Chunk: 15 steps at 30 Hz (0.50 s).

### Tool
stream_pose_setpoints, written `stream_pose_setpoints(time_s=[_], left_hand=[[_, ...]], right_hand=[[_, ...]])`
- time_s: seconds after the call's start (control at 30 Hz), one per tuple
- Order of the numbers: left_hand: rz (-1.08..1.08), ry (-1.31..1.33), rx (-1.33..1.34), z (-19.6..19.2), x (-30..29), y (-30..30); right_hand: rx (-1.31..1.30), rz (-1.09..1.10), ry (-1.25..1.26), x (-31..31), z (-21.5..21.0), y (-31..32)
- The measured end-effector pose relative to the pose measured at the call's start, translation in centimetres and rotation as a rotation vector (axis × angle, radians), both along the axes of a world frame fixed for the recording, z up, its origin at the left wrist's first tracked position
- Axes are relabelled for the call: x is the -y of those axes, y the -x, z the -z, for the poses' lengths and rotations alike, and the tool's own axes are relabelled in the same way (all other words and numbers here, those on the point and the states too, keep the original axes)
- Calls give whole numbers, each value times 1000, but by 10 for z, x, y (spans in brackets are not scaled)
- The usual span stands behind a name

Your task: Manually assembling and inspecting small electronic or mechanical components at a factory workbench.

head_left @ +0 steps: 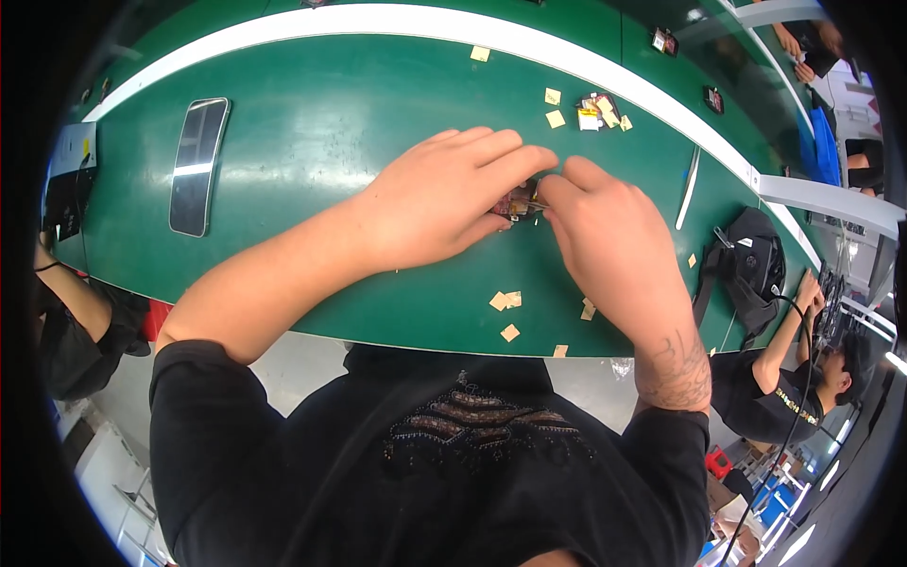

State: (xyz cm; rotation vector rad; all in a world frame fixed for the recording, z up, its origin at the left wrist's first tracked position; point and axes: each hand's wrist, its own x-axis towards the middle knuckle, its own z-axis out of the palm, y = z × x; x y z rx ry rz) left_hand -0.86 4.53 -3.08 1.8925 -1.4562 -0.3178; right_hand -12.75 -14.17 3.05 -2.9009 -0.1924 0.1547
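On the green table, my left hand (463, 189) is closed around a small dark electronic device (515, 202). Its reddish inside shows between thumb and fingers, while the rest is covered. My right hand (605, 213) is pinched at the device's right side. A thin metallic tip sticks out of that pinch toward the device; most of the thing held is hidden by the fingers. Farther off lies a similar small device (590, 116) with a yellow-and-white part and several cream paper squares around and on it.
A phone (199, 168) lies at the left. More paper squares (510, 333) are scattered near the front edge. To the right are a slim silvery tool (689, 187) and a black bag (749, 265). A white rail (378, 19) borders the far side. Other people sit at both sides.
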Motion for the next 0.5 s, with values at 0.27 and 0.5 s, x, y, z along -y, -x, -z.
stream_pose_setpoints(time_s=[0.27, 0.5], left_hand=[[-51, -19, -24, 0, 0, 0], [-72, -26, -38, 1, -1, -2]], right_hand=[[10, 114, -88, 0, 17, 1], [117, 152, -532, 22, 46, 8]])
